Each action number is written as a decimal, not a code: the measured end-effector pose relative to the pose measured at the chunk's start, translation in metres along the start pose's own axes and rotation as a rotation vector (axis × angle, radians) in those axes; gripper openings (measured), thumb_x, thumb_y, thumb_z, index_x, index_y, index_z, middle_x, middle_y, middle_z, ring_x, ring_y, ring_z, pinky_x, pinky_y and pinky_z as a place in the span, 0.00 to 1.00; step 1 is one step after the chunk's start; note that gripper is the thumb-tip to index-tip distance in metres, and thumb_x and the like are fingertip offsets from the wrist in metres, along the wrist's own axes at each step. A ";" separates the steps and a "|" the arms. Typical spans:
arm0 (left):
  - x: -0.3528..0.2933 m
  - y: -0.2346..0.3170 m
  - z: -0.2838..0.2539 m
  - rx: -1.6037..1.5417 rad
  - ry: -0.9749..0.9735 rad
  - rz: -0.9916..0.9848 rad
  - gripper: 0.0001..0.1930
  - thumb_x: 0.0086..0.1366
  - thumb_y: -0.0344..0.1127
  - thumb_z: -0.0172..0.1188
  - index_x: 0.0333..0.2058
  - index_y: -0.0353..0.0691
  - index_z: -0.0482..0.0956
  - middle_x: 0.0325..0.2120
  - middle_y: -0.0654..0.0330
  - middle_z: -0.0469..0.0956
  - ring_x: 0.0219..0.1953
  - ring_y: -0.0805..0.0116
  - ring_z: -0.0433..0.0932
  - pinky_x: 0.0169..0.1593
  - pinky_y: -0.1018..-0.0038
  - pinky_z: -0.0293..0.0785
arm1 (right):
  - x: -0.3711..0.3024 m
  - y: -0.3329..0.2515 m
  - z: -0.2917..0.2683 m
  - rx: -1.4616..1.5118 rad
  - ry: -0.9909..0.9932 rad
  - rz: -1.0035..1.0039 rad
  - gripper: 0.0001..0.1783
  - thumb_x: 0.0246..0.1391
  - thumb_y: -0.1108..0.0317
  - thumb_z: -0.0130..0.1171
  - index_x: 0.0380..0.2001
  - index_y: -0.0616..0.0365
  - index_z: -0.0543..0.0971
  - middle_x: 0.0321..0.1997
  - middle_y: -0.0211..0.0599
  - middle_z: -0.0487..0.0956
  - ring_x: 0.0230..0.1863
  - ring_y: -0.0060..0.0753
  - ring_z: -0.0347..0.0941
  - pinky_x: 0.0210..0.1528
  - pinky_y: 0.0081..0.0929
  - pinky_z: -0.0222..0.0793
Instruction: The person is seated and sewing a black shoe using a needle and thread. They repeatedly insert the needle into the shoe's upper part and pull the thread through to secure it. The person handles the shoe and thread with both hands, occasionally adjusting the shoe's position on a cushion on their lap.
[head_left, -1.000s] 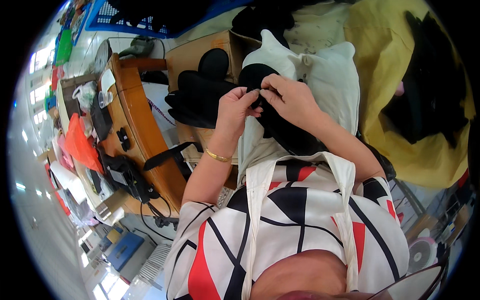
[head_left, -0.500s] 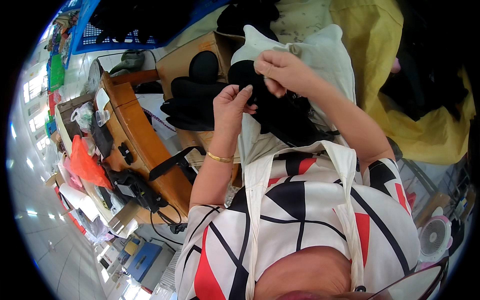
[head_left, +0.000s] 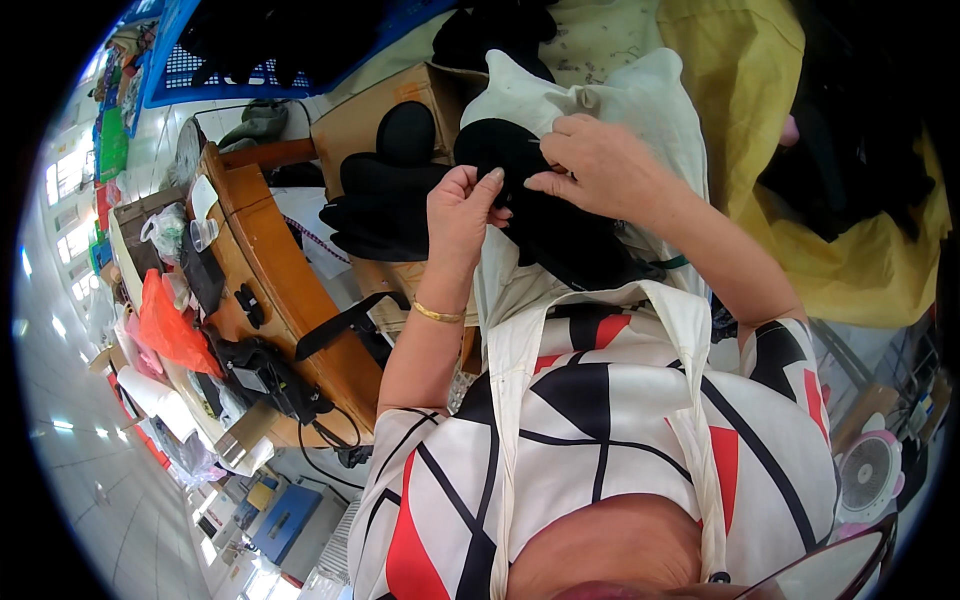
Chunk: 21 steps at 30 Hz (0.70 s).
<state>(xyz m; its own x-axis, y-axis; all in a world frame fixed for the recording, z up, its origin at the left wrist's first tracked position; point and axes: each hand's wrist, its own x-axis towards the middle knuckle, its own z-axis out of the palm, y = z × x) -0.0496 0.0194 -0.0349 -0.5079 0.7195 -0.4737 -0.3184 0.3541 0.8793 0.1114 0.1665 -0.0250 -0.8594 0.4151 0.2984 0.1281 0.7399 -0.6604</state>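
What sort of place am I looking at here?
Probably a workshop or small factory, perhaps for soft goods: the left hand pinches a black piece, similar black ones lie stacked beside it, and a blue crate holds more dark items.

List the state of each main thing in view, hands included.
Left hand: pinched shut on the black piece
Right hand: curled over the black piece; grip unclear
Black piece: lying over the white cloth
Blue basket: holding black things
Yellow cloth: creased
Orange bag: crumpled
Fan: on or off unclear
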 end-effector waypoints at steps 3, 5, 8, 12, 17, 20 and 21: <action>0.003 -0.005 -0.002 0.025 -0.001 0.037 0.09 0.64 0.35 0.65 0.30 0.38 0.76 0.20 0.67 0.75 0.16 0.80 0.73 0.20 0.84 0.71 | -0.011 -0.011 0.000 0.239 -0.011 0.081 0.14 0.51 0.67 0.63 0.20 0.59 0.69 0.22 0.38 0.68 0.26 0.43 0.67 0.27 0.36 0.61; 0.003 -0.009 -0.006 0.074 -0.002 0.041 0.08 0.64 0.35 0.65 0.32 0.38 0.76 0.20 0.68 0.75 0.18 0.81 0.73 0.22 0.83 0.71 | -0.023 -0.023 0.001 0.459 -0.003 0.257 0.16 0.52 0.70 0.61 0.17 0.60 0.67 0.19 0.34 0.65 0.22 0.33 0.63 0.26 0.31 0.57; 0.001 -0.009 -0.005 0.297 0.021 0.139 0.09 0.63 0.36 0.65 0.35 0.38 0.76 0.23 0.66 0.75 0.24 0.77 0.75 0.27 0.78 0.73 | -0.036 -0.022 0.018 0.706 0.024 0.482 0.16 0.53 0.69 0.62 0.18 0.60 0.68 0.20 0.28 0.64 0.22 0.23 0.60 0.26 0.27 0.56; -0.003 0.004 0.013 0.899 0.164 0.784 0.08 0.63 0.34 0.63 0.38 0.39 0.76 0.32 0.60 0.76 0.35 0.63 0.77 0.35 0.69 0.74 | -0.033 -0.017 0.023 0.747 0.112 0.528 0.15 0.53 0.67 0.63 0.19 0.60 0.71 0.20 0.26 0.66 0.24 0.17 0.60 0.26 0.24 0.58; -0.025 0.011 0.025 1.331 0.119 0.977 0.17 0.57 0.31 0.60 0.46 0.42 0.76 0.39 0.57 0.73 0.38 0.56 0.76 0.36 0.65 0.76 | -0.023 -0.022 0.028 0.780 0.174 0.474 0.17 0.52 0.65 0.64 0.17 0.61 0.71 0.19 0.29 0.69 0.23 0.17 0.61 0.26 0.23 0.61; -0.034 0.026 0.039 1.346 0.115 0.888 0.19 0.57 0.34 0.63 0.48 0.41 0.75 0.40 0.55 0.76 0.40 0.55 0.77 0.40 0.64 0.77 | -0.010 -0.031 0.008 0.872 0.130 0.537 0.18 0.51 0.64 0.65 0.17 0.61 0.70 0.19 0.29 0.67 0.23 0.18 0.61 0.26 0.23 0.61; -0.026 0.024 0.039 1.329 0.129 0.978 0.20 0.56 0.35 0.63 0.48 0.41 0.75 0.40 0.56 0.76 0.39 0.55 0.77 0.38 0.65 0.77 | -0.008 -0.034 0.003 0.860 0.146 0.492 0.17 0.50 0.65 0.65 0.16 0.60 0.69 0.19 0.29 0.67 0.23 0.19 0.61 0.26 0.23 0.61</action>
<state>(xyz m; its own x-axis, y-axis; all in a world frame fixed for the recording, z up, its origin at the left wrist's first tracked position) -0.0125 0.0327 0.0003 -0.1715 0.9360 0.3075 0.9697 0.1053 0.2204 0.1126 0.1365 -0.0067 -0.7307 0.6756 -0.0982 0.0021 -0.1416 -0.9899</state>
